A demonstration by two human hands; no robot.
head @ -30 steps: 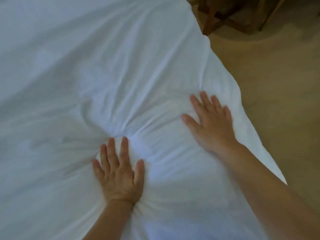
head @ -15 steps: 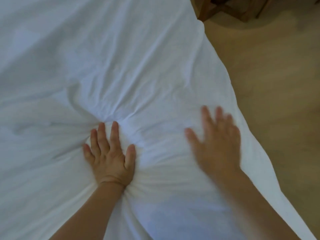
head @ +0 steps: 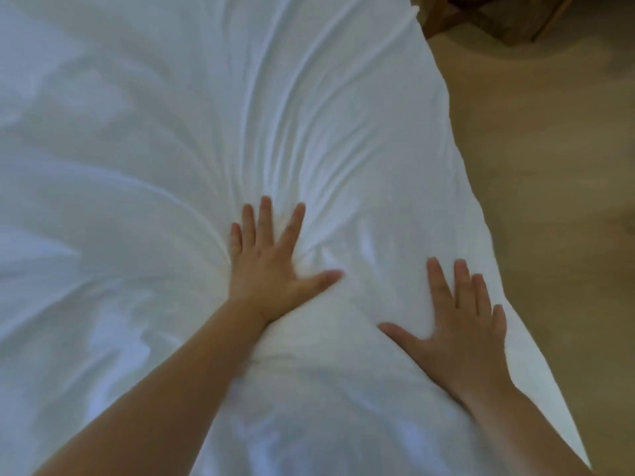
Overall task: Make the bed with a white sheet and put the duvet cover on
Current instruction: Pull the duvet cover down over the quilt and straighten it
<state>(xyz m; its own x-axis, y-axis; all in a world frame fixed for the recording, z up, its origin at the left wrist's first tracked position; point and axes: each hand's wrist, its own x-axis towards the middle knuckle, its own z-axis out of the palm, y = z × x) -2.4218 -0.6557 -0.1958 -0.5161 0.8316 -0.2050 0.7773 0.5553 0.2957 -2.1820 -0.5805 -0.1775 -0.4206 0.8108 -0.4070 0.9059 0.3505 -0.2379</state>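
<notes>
White cloth, soft and matt, fills most of the view: a puffy white duvet (head: 171,166) spread over the bed, its surface rumpled into long shallow folds. The folds fan out across the duvet from one spot near its middle, where the left grip (head: 271,266), a bare hand, presses palm down. Its fingers are straight and slightly splayed, the thumb stretched out sideways, and the cloth bunches in tight creases just ahead of the fingertips. The padding sinks under the palm and swells up around the wrist.

Nearer the duvet's right edge the right grip (head: 460,331), also a bare hand, lies flat on the cloth with fingers straight and close together and the thumb held wide; it pinches nothing. Both forearms reach in over the duvet's near part, bare and somewhat blurred.

The duvet's right edge is rounded and plump, running diagonally. Beyond that edge lies a smooth tan floor (head: 549,218). Past the duvet's far right corner stands dark brown wooden furniture (head: 498,22), only its slanted lower bars in view.
</notes>
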